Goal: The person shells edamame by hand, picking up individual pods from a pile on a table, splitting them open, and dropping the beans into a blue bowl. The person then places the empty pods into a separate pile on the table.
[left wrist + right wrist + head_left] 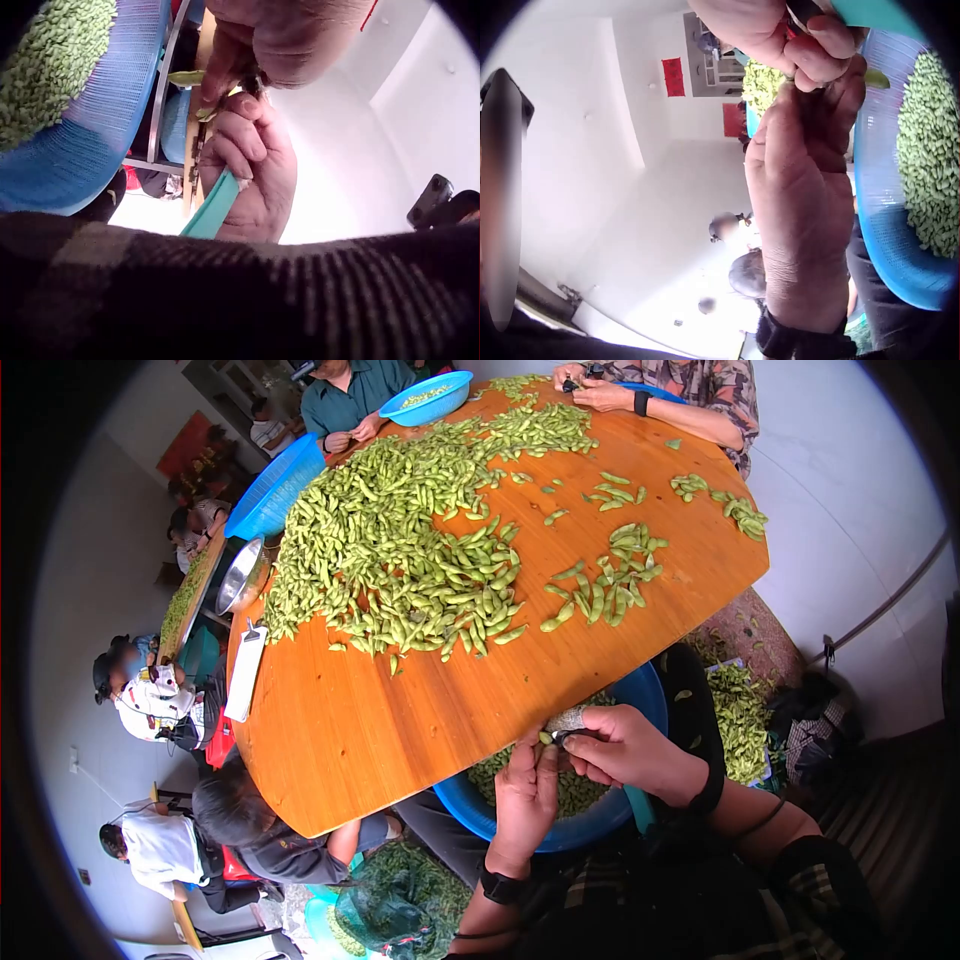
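Both hands meet just past the table edge, over a blue basket of shelled beans. My left hand pinches a green pod; the pod also pokes out between the fingers in the left wrist view and the right wrist view. My right hand, its fingers curled, grips a teal strip-like item against the palm. A small dark piece shows at its fingertips, touching the pod; its exact shape is hidden.
A large heap of pods covers the far left of the wooden table, with a smaller pile to the right. A white clipboard-like item lies at its left edge. More pods lie on the floor; other people sit around.
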The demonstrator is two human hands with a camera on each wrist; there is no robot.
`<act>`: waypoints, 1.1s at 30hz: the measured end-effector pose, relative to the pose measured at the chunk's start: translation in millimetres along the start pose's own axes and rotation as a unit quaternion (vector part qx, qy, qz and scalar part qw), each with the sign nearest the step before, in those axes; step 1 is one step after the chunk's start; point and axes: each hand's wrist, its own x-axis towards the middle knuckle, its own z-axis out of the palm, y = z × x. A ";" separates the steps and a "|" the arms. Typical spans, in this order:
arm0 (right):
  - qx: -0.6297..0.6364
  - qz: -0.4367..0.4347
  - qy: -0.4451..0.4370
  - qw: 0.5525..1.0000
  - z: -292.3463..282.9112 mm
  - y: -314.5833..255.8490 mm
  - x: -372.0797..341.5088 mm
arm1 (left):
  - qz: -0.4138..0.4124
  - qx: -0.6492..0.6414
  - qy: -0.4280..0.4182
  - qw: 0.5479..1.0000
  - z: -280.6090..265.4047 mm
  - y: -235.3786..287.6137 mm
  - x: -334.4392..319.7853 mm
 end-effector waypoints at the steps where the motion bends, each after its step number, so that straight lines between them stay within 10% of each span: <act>1: -0.010 -0.009 0.008 1.000 1.8 1.3 0.3 | -0.001 0.000 0.000 1.000 -1.2 2.9 -0.6; 13: -0.047 -0.043 0.018 0.998 6.0 -3.5 -9.3 | -0.077 -0.250 0.009 0.965 -5.8 2.6 3.8; 17: -0.124 -0.155 0.051 0.979 11.8 4.5 -10.7 | -0.070 -0.107 -0.015 0.992 -15.0 -2.8 3.0; 23: -0.096 -0.096 0.044 0.990 5.6 7.9 -10.8 | -0.070 -0.027 -0.011 0.997 -16.8 3.0 -3.3; 27: -0.071 -0.088 0.153 0.982 -19.2 -8.6 -34.3 | 0.118 0.288 -0.012 0.950 -22.3 14.6 -7.9; 33: -0.235 -0.170 0.407 0.866 -122.8 12.0 -83.1 | 0.098 0.305 0.074 0.944 -23.1 47.4 53.7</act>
